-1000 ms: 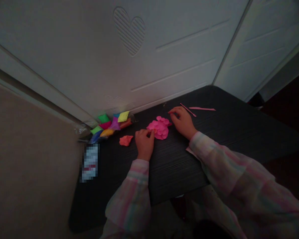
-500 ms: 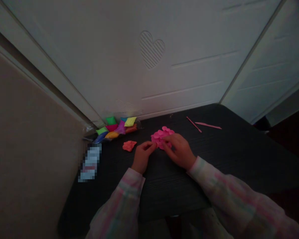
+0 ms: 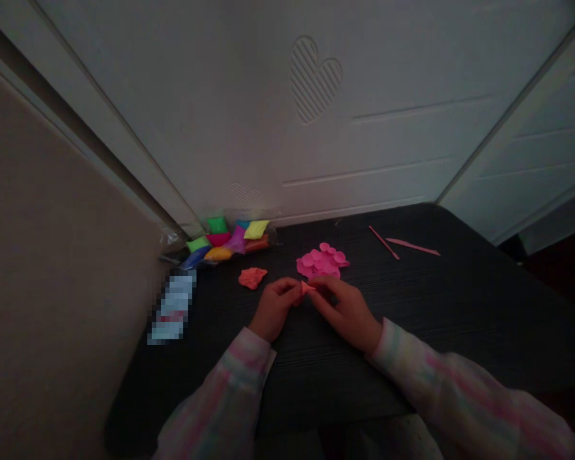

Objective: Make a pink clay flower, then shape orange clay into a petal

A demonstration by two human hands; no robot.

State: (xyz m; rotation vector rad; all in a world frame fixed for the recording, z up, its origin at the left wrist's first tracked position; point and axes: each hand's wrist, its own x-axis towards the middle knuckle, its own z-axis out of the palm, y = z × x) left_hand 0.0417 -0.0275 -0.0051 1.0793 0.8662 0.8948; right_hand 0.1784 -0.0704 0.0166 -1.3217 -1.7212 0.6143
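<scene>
Between my hands is a small piece of orange clay (image 3: 307,288), pinched from both sides. My left hand (image 3: 276,306) has its thumb and fingertips closed on the piece's left side. From the right, the fingers of my right hand (image 3: 347,312) close on it too. Just beyond the fingertips lies a pink clay shape (image 3: 321,260) with several small round discs on top; its near edge is partly behind my right hand. A crumpled orange clay lump (image 3: 252,278) rests on the dark table to the left of my left hand.
Several coloured clay packets (image 3: 237,239) lie in clear plastic at the back left. A blurred-out pale item (image 3: 173,308) is at the table's left side. Two thin pink modelling tools (image 3: 384,243) (image 3: 413,246) lie at the back right. A white panelled door (image 3: 249,96) stands behind the dark table (image 3: 316,377).
Both hands have drawn back slightly from the pink clay shape, showing more of it. The small orange piece now shows between my fingertips. The camera view has shifted a little.
</scene>
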